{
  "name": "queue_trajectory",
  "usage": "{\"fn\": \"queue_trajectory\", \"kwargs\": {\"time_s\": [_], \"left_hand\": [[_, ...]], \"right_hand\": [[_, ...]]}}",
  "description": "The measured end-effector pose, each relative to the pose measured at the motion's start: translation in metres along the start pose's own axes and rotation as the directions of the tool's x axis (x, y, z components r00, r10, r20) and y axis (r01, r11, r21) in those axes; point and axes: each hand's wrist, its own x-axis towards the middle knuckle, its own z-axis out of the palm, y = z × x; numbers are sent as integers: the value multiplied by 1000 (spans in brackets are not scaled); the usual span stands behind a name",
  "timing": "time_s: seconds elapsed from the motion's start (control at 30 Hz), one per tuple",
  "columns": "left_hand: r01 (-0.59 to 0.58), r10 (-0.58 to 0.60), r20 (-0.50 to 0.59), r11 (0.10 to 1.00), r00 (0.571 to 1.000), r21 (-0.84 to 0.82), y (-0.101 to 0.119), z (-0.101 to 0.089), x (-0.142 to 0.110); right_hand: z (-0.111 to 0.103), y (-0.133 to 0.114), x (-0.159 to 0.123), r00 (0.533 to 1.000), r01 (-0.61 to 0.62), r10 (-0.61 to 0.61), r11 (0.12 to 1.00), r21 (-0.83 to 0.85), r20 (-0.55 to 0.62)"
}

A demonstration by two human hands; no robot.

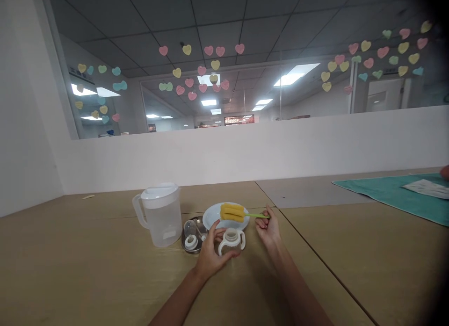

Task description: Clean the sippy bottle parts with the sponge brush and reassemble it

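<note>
My left hand (209, 253) is closed around a small two-handled baby bottle (231, 241), whose open neck faces up. In my right hand (269, 228) is the green handle of a bottle brush (232, 213) with a yellow sponge head. That head is above a white bowl (209, 215), just beyond the bottle. Left of my left hand, a round metal tray (194, 249) carries a clear cap (190, 228), a white ring-shaped lid (191, 242) and a thin straw-like piece.
A clear plastic pitcher (164, 220) with a white lid stands left of the tray. On the far right lies a green cloth (382, 189) with a white patterned cloth (426, 188) on it. A white wall (210, 157) with a window above closes off the table's back.
</note>
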Motion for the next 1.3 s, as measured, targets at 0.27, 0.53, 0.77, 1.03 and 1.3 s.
{"fn": "queue_trajectory", "kwargs": {"time_s": [0.27, 0.53, 0.77, 1.03, 1.3], "left_hand": [[-75, 49, 290, 994, 956, 80, 16, 1, -2], [7, -18, 91, 993, 996, 118, 25, -13, 16], [29, -26, -13, 940, 1000, 340, 40, -55, 50], [-97, 87, 48, 747, 995, 658, 47, -66, 64], [-46, 101, -9, 530, 995, 847, 27, -88, 76]], "right_hand": [[10, -5, -5, 999, -28, 27, 999, -27, -21], [67, -57, 24, 995, 69, -40, 944, -324, 95], [145, -72, 34, 928, 337, -156, 736, -587, 338], [150, -7, 4, 846, 518, -154, 464, -719, 511], [136, -54, 10, 825, 517, -502, 486, -705, 260]]}}
